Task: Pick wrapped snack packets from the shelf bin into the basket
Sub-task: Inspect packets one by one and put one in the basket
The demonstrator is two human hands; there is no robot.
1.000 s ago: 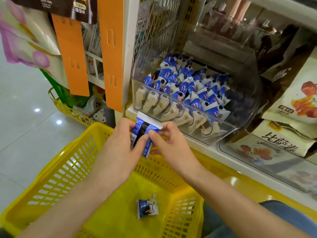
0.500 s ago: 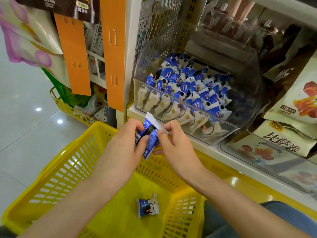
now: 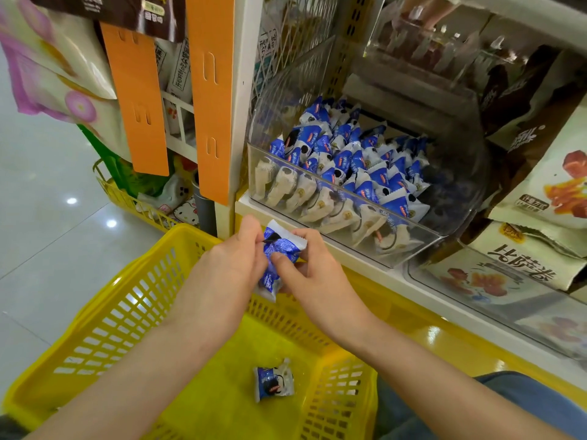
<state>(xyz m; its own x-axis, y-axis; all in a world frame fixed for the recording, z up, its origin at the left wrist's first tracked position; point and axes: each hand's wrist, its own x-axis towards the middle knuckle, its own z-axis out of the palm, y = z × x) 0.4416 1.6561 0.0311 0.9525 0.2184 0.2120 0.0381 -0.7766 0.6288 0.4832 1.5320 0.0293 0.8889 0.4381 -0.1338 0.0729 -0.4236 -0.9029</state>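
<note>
Both hands pinch one packet (image 3: 279, 249) between them: the left hand (image 3: 228, 265) nips its upper left edge, while the right hand (image 3: 314, 281) lays its thumb across the front with fingers behind. The wrap looks like thin crinkled film, so I judge it light, soft and a little slick, with contents that may crush. The crimped ends are the safest hold. It hangs over the far rim of the basket (image 3: 104, 300), just below the shelf (image 3: 368, 263) edge and out of the bin (image 3: 409, 249). A second packet (image 3: 273, 381) lies on the basket floor, well below the grip. Many more sit in the bin behind the hands.
</note>
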